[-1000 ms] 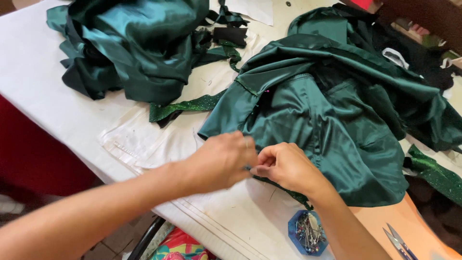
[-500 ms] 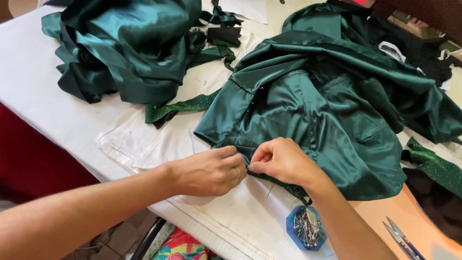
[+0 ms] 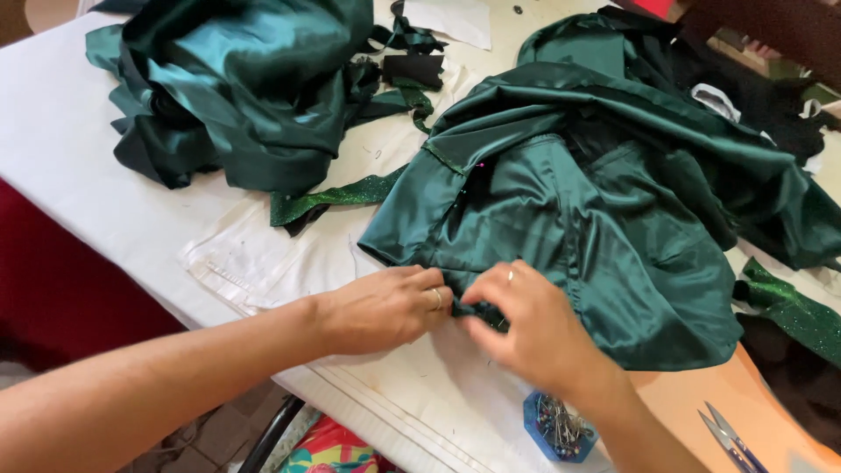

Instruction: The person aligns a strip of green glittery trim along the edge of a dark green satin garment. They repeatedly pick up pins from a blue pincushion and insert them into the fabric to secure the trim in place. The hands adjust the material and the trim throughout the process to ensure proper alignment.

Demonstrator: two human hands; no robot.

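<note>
A dark green satin garment [image 3: 604, 219] lies spread on the white table cover [image 3: 88, 175]. My left hand [image 3: 385, 307] and my right hand [image 3: 526, 328] meet at the garment's near hem, fingertips pinching the folded edge between them. Each hand wears a ring. The exact spot under the fingers is hidden. A small blue box of pins [image 3: 556, 427] sits just below my right wrist.
A heap of green satin fabric [image 3: 236, 88] lies at the far left, with a glittery green strip [image 3: 333, 197] trailing from it. Small thread snips [image 3: 731, 438] rest on the orange surface at the lower right. More glittery trim [image 3: 793, 307] and dark cloth lie at the right.
Both hands stay together at the hem and have shifted slightly toward the right along the garment's edge; the fabric edge is gathered tighter between the fingers.
</note>
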